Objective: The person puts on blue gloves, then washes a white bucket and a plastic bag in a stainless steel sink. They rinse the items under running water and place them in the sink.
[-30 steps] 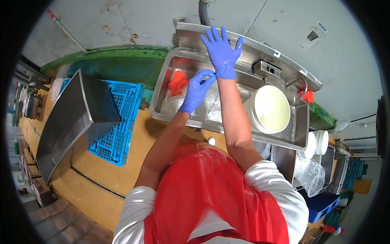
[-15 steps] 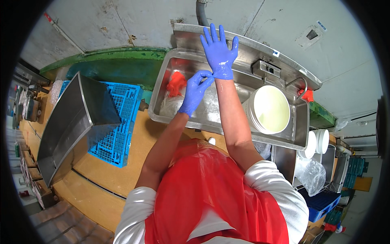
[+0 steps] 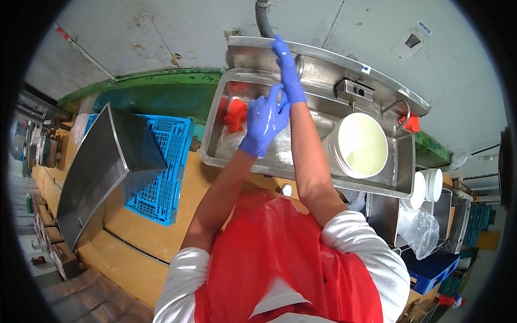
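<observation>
2 blue gloves [image 3: 259, 141] cover the person's hands, held up over a steel sink [image 3: 212, 129]. The right hand [image 3: 290, 75] is raised and seen edge-on, its fingers stretched straight. The left hand [image 3: 265, 119] has partly bent fingers close against the right glove's cuff [image 3: 298, 98]; whether they pinch it, I cannot tell. In the sink, a crumpled red bundle [image 3: 235, 116] lies left, a white bucket [image 3: 366, 144] right. A blue pallet [image 3: 148, 211] lies farther left on the floor [image 3: 137, 266].
</observation>
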The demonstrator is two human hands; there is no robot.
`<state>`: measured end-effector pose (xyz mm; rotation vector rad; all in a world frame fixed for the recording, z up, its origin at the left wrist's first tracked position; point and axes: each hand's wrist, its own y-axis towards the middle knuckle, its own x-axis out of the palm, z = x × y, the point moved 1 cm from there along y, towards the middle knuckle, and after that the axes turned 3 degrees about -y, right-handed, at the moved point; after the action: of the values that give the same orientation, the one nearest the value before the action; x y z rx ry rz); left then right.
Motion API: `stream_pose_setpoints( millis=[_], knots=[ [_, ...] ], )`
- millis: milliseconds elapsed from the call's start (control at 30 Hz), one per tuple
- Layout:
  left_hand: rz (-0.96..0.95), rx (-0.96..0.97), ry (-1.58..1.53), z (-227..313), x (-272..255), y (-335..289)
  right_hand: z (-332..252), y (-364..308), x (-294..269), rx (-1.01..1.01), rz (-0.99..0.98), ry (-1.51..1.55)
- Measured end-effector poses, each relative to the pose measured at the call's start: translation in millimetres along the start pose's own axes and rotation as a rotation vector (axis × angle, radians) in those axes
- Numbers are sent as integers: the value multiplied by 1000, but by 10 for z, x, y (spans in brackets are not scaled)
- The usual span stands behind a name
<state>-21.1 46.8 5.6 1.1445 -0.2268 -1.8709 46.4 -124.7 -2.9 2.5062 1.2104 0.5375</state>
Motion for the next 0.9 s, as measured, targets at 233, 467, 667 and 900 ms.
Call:
stream_pose_setpoints(
  millis=[233,467,667,900],
  knots=[
    [141,209,49,134,-11,88,-78,79,6,132,178,-148],
    [69,522,-82,109,-59,-14,-461,123,-227,115,105,1056],
    [141,19,-564,216,23,-82,-684,68,-150,56,-61,1665],
    [-76,-91,-974,94,77,-128,-896,-51,-124,17,-174,1366]
  ],
)
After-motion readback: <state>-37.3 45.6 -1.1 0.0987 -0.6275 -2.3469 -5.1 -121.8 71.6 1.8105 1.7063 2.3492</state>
